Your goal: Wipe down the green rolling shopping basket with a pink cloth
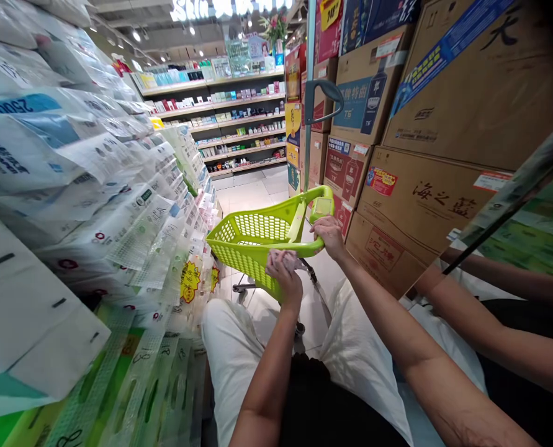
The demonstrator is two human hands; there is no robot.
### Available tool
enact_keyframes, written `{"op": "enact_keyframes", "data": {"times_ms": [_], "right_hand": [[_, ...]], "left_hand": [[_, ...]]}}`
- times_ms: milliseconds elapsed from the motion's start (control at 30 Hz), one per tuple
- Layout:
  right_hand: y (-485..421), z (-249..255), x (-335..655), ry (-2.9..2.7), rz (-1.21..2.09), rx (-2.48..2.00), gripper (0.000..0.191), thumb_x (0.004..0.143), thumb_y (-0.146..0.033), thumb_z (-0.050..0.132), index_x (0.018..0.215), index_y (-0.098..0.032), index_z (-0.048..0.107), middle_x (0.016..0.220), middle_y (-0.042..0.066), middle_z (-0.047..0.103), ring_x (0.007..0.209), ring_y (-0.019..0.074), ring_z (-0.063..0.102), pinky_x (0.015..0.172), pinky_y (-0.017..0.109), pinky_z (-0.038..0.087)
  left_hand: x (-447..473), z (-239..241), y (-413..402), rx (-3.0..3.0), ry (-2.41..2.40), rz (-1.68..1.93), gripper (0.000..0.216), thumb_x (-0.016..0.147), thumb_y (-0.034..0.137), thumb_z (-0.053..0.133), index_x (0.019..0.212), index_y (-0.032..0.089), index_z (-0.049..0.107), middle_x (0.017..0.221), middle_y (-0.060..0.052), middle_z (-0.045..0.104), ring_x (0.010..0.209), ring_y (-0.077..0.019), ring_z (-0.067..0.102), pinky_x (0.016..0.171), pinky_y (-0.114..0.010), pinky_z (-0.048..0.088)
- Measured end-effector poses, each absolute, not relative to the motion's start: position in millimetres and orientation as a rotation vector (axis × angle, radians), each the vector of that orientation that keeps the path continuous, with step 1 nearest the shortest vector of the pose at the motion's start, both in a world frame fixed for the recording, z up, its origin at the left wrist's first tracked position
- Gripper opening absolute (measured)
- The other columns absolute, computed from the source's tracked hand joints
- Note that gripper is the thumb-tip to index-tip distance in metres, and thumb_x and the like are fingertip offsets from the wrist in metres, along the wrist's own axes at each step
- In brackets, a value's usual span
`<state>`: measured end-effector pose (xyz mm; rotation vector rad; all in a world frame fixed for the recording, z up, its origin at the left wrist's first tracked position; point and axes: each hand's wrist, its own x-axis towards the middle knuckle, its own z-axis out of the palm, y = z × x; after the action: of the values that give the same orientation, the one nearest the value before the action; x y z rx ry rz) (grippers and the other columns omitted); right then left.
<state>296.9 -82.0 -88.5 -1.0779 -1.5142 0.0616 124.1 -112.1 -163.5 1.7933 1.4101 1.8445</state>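
A lime-green shopping trolley basket stands ahead of me in a narrow store aisle. My right hand is closed around the basket's near rim beside the green handle block. My left hand is curled at the same rim, holding a small crumpled whitish wad against it. The basket looks empty through its mesh. My legs in light trousers show below.
Stacked tissue and paper packs wall the left side. Brown cartons are piled on the right. A grey trolley handle rises behind the basket. Product shelves close the aisle's far end. A mirror-like surface at the right reflects arms.
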Motion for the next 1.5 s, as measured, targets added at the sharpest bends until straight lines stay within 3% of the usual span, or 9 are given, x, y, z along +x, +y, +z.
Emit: {"op": "enact_keyframes", "data": {"times_ms": [133,333,600,833,1000,1200,1400,1500], "right_hand": [[-82.7,-88.5,296.9,-1.524,0.050,-1.085,0.048,0.099,-0.036,0.047,0.053,-0.025,0.057,0.081,0.003,0.074,0.098,0.0237,0.062,0.114,0.052,0.034],[-87.8,-85.0,294.5,-1.528,0.059,-1.095,0.049,0.099,-0.039,0.046,0.054,-0.025,0.058,0.080,0.004,0.073,0.097,0.0236,0.063,0.114,0.050,0.035],[-87.4,-85.6,300.2,-1.525,0.106,-1.091,0.047,0.098,-0.036,0.045,0.054,-0.025,0.055,0.082,0.003,0.072,0.099,0.0240,0.061,0.116,0.052,0.034],[-91.8,-86.0,300.2,-1.542,0.111,-1.099,0.044,0.096,-0.037,0.046,0.055,-0.026,0.058,0.085,0.003,0.072,0.100,0.0245,0.060,0.115,0.050,0.034],[-96.0,-84.2,299.5,-1.524,0.125,-1.050,0.054,0.102,-0.044,0.034,0.057,-0.025,0.058,0.086,0.003,0.073,0.098,0.0239,0.062,0.114,0.048,0.034],[-97.5,-83.9,300.4,-1.536,0.113,-1.054,0.063,0.105,-0.054,0.027,0.057,-0.026,0.059,0.086,0.003,0.074,0.101,0.0246,0.063,0.116,0.048,0.031],[-98.3,-84.2,301.4,-1.516,0.142,-1.044,0.064,0.104,-0.056,0.027,0.056,-0.026,0.059,0.082,0.004,0.071,0.097,0.0247,0.063,0.110,0.047,0.039],[-100.6,-81.7,300.3,-1.531,0.146,-1.056,0.066,0.104,-0.058,0.026,0.057,-0.026,0.060,0.084,0.005,0.072,0.098,0.0250,0.063,0.110,0.046,0.038]], "left_hand": [[129.7,-158.5,-119.9,1.990,1.269,1.868,0.041,0.089,0.010,0.048,0.124,0.021,0.066,0.144,-0.017,0.051,0.143,-0.0304,0.042,0.122,-0.050,0.031],[105.0,-134.3,-88.2,1.757,1.380,1.931,0.042,0.089,0.010,0.047,0.127,0.021,0.062,0.145,-0.014,0.058,0.142,-0.0263,0.046,0.122,-0.048,0.032],[113.4,-130.2,-109.0,2.185,0.938,1.772,0.037,0.096,0.014,0.048,0.129,0.023,0.063,0.150,-0.012,0.058,0.148,-0.0264,0.043,0.124,-0.054,0.030],[110.6,-138.5,-102.6,1.909,1.161,1.994,0.039,0.097,0.015,0.047,0.134,0.022,0.059,0.153,-0.015,0.054,0.150,-0.0254,0.041,0.124,-0.052,0.033],[117.5,-135.9,-113.6,2.259,0.838,1.810,0.034,0.100,0.020,0.049,0.132,0.023,0.062,0.150,-0.013,0.058,0.151,-0.0268,0.041,0.125,-0.056,0.030],[113.2,-135.8,-109.2,1.964,1.079,1.999,0.037,0.100,0.019,0.046,0.135,0.021,0.059,0.152,-0.016,0.055,0.151,-0.0261,0.039,0.125,-0.055,0.029],[118.1,-129.5,-114.1,2.252,0.826,1.777,0.034,0.100,0.020,0.048,0.130,0.023,0.064,0.146,-0.012,0.061,0.149,-0.0261,0.043,0.126,-0.055,0.030],[111.8,-133.3,-105.6,2.114,0.971,1.856,0.036,0.099,0.019,0.049,0.131,0.023,0.063,0.145,-0.012,0.061,0.147,-0.0262,0.044,0.125,-0.053,0.031]]}}
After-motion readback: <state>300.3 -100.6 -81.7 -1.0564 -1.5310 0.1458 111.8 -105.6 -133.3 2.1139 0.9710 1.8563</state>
